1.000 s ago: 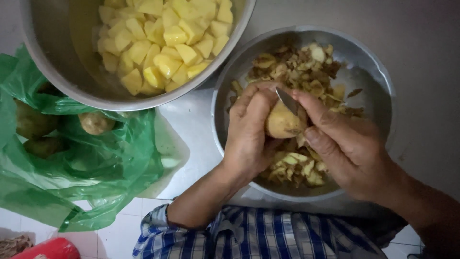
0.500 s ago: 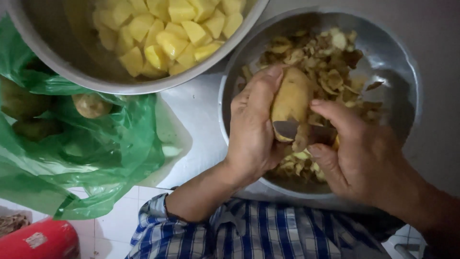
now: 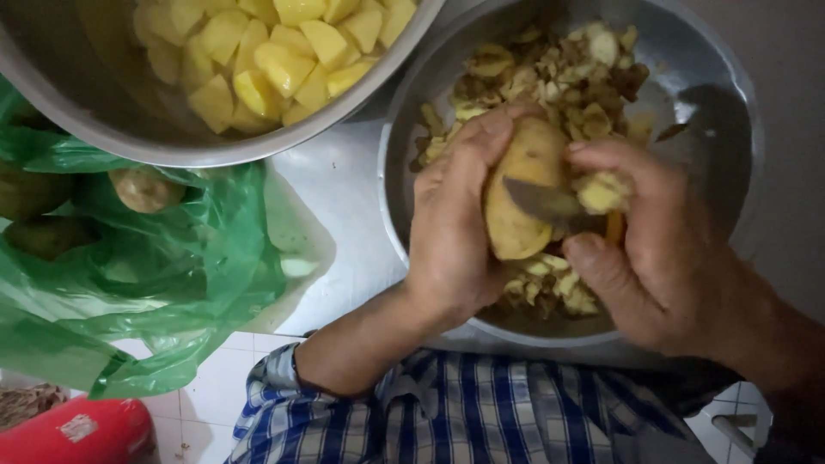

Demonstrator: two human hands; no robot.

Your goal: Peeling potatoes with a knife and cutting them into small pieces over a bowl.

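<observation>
My left hand (image 3: 455, 223) grips a partly peeled potato (image 3: 522, 189) over a metal bowl (image 3: 739, 163) full of peelings (image 3: 559, 73). My right hand (image 3: 662, 249) holds a small knife (image 3: 546, 202) whose blade lies across the potato's middle. A curl of peel (image 3: 601, 191) sits against my right thumb. Both hands hover just above the pile of skins.
A large metal bowl (image 3: 103, 120) of cut yellow potato chunks (image 3: 275, 51) stands at the top left. A green plastic bag (image 3: 155, 283) with unpeeled potatoes (image 3: 146, 187) lies to the left. A red object (image 3: 77, 434) sits at the bottom left on white tiles.
The potato has been turned in my left hand and the knife blade has moved along it, lifting off more peel. The view has shifted slightly closer.
</observation>
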